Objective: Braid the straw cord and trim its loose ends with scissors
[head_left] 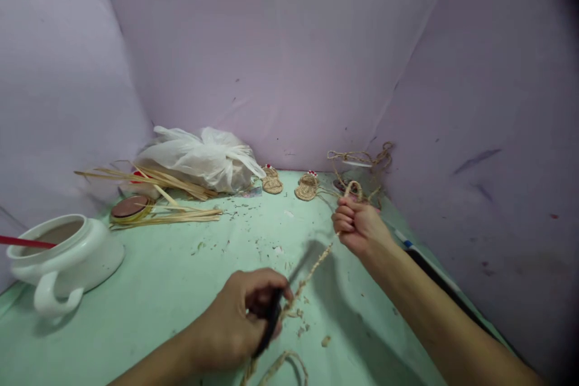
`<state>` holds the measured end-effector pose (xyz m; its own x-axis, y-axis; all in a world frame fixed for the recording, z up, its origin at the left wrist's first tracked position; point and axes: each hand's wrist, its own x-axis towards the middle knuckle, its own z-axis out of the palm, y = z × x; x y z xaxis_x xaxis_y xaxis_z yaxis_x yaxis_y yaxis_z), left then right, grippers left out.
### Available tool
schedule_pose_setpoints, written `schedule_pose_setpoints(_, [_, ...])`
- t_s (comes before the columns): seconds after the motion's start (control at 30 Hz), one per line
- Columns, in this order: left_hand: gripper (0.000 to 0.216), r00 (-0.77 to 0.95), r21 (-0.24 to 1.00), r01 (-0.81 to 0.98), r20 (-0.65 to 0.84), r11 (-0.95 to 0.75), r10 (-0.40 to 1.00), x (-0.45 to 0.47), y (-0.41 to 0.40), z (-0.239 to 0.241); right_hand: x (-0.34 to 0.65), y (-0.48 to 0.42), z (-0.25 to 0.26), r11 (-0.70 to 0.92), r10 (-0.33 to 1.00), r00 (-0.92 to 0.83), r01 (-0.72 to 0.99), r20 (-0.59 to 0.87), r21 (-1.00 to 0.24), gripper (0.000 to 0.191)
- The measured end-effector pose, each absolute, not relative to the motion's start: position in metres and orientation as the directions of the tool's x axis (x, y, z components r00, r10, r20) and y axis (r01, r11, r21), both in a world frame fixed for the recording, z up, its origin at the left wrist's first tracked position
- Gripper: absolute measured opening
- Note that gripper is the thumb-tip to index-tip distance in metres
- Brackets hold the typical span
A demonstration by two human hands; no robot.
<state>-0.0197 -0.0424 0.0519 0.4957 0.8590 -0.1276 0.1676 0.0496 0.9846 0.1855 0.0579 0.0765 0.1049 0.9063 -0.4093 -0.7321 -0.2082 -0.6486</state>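
My right hand (359,223) is closed in a pinch on a braided straw cord (320,260). Above my fingers the cord bends into a small loop, and below them it slants down toward my left hand (233,319). That hand is curled around a pair of black-handled scissors (271,322), blurred and partly hidden by the fingers, close against the cord's lower stretch. More of the cord curls on the green tabletop (158,301) at the bottom edge. Small straw scraps (325,341) lie beneath the cord.
A white pot (99,253) with a red stick (27,242) stands at left. Behind it are a round tin (132,208), straw strips (181,217) and a white plastic bag (199,160). Two small woven sandals (306,187) sit at the back, with tangled cord (362,157) right of them.
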Motion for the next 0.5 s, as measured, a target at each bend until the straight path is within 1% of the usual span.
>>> schedule_pose_setpoints(0.03, [0.023,0.546,0.980,0.193,-0.072,-0.042,0.835,-0.020,-0.045,0.053,0.179,0.065,0.077,-0.207,0.903,0.123,-0.715,-0.411,-0.668,0.017])
schedule_pose_setpoints(0.07, [0.024,0.592,0.968,0.208,-0.012,-0.138,0.806,-0.021,-0.048,0.055,0.170,0.072,0.076,-0.205,0.901,0.139,-0.700,-0.412,-0.684,0.014])
schedule_pose_setpoints(0.1, [0.025,0.634,0.952,0.207,0.044,-0.224,0.772,-0.021,-0.050,0.057,0.161,0.078,0.073,-0.209,0.898,0.147,-0.686,-0.414,-0.697,0.025])
schedule_pose_setpoints(0.13, [0.027,0.671,0.938,0.194,0.087,-0.287,0.737,-0.022,-0.052,0.058,0.152,0.084,0.069,-0.208,0.896,0.161,-0.673,-0.415,-0.710,0.029])
schedule_pose_setpoints(0.2, [0.028,0.717,0.925,0.169,0.122,-0.341,0.686,-0.022,-0.053,0.056,0.138,0.094,0.060,-0.221,0.889,0.173,-0.648,-0.423,-0.729,0.031])
schedule_pose_setpoints(0.23, [0.028,0.711,0.929,0.171,0.115,-0.329,0.694,-0.022,-0.053,0.053,0.134,0.098,0.056,-0.228,0.888,0.175,-0.637,-0.426,-0.737,0.031])
schedule_pose_setpoints(0.27, [0.027,0.677,0.941,0.178,0.095,-0.288,0.730,-0.021,-0.051,0.049,0.132,0.100,0.053,-0.241,0.887,0.168,-0.626,-0.429,-0.742,0.031])
schedule_pose_setpoints(0.33, [0.024,0.533,0.974,0.170,0.038,-0.151,0.845,-0.017,-0.047,0.038,0.133,0.097,0.049,-0.273,0.891,0.133,-0.606,-0.434,-0.747,0.025])
schedule_pose_setpoints(0.4, [0.020,0.351,0.994,0.107,-0.026,-0.013,0.936,-0.013,-0.042,0.028,0.137,0.082,0.049,-0.328,0.892,0.070,-0.581,-0.447,-0.745,0.022])
schedule_pose_setpoints(0.43, [0.021,0.277,0.997,0.072,-0.053,0.035,0.959,-0.012,-0.039,0.023,0.139,0.070,0.048,-0.372,0.885,0.027,-0.561,-0.466,-0.739,0.025])
schedule_pose_setpoints(0.5, [0.026,0.192,0.996,0.029,-0.091,0.087,0.977,-0.011,-0.034,0.017,0.142,0.040,0.046,-0.451,0.862,-0.040,-0.516,-0.505,-0.728,0.026])
